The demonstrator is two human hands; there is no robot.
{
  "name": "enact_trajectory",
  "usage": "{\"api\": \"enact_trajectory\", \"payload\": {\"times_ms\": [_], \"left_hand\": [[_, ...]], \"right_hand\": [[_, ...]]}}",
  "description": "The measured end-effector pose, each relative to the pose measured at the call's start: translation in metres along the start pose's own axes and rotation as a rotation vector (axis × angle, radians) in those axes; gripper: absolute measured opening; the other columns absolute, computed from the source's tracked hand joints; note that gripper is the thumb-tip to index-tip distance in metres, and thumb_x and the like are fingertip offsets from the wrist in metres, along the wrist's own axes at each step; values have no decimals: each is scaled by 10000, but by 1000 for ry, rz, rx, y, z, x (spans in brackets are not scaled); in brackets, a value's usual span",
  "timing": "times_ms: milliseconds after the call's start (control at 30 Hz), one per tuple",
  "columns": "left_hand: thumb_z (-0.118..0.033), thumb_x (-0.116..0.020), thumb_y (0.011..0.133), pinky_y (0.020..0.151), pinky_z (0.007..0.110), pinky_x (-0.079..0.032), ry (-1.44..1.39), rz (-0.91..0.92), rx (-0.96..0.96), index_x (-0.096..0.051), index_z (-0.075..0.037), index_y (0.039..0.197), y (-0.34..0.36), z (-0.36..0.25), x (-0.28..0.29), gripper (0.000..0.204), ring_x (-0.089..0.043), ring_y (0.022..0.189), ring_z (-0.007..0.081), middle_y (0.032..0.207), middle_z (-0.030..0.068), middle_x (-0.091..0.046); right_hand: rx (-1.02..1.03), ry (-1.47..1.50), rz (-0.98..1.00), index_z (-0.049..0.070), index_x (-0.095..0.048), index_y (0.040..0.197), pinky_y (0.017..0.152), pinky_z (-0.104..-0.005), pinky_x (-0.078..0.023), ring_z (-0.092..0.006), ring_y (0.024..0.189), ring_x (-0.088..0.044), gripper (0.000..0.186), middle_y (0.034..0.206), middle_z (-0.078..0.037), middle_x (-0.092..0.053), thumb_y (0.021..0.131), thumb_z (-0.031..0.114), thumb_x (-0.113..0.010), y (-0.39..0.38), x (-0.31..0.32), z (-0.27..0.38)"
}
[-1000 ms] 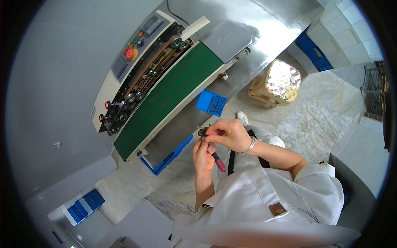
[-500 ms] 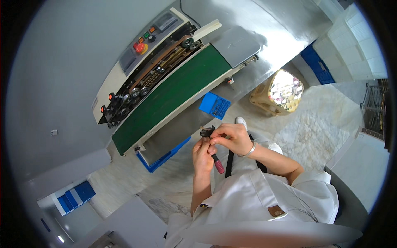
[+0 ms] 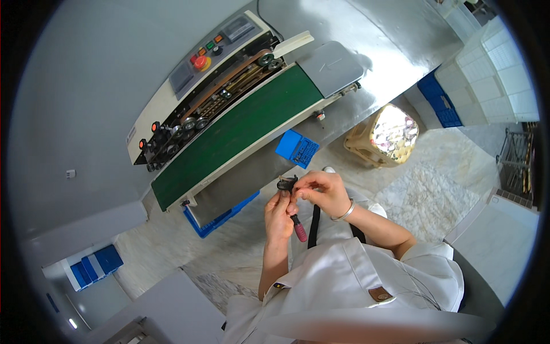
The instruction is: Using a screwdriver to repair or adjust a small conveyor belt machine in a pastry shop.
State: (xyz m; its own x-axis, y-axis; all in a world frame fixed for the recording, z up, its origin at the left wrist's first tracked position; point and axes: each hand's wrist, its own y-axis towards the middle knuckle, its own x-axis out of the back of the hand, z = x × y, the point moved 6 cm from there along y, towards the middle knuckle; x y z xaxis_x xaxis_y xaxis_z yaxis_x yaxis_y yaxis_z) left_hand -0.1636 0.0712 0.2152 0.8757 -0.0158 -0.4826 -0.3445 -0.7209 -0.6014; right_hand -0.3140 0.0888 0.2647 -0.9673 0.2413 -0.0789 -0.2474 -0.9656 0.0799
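My left hand [image 3: 278, 218] is closed around a screwdriver-like tool, whose pink-and-black handle [image 3: 299, 230] sticks out below the fingers. Above the thumb shows a small dark part [image 3: 285, 183] with a rounded, ridged look. I cannot tell whether it belongs to the tool or is a separate piece. My right hand [image 3: 323, 194], a silver bangle at its wrist, has its fingers pinched together against the right edge of that dark part. What lies between those fingertips is hidden. Just beyond both hands, an open blue case [image 3: 297, 149] with rows of small slots rests at the metal table's edge.
A conveyor machine with a green belt [image 3: 240, 135] and a control panel [image 3: 206, 54] stands on the metal table [image 3: 372, 57]. A stool [image 3: 389, 137] with a shiny patterned top is at the right. Below the table lies a blue crate [image 3: 220, 215]. White crates [image 3: 487, 71] stand far right.
The view has shifted slightly. Both hands stay together on the tool; the dark part is turned a little and shows more of its ridged side.
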Motion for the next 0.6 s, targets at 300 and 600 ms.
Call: {"api": "enact_trajectory", "payload": {"times_ms": [300, 600], "left_hand": [[-171, -565, 926, 505, 199, -313, -7, -37, 10, -591, -20, 943, -3, 3, 4, 155, -382, 574, 54, 752, 19, -530], [-166, -574, 921, 509, 202, -327, -13, -31, 8, -587, -23, 919, -5, 3, 0, 144, -393, 577, 61, 748, 25, -532]], "right_hand": [[-492, 1016, 18, -14, -615, 1041, 674, -249, -546, -168, 784, -654, 174, 897, -110, -665, 884, 58, -593, -11, -5, -36], [-579, 1143, 4, -14, -606, 1022, 622, -229, -555, -169, 748, -667, 175, 887, -104, -663, 918, 115, -550, -18, -7, -44]]}}
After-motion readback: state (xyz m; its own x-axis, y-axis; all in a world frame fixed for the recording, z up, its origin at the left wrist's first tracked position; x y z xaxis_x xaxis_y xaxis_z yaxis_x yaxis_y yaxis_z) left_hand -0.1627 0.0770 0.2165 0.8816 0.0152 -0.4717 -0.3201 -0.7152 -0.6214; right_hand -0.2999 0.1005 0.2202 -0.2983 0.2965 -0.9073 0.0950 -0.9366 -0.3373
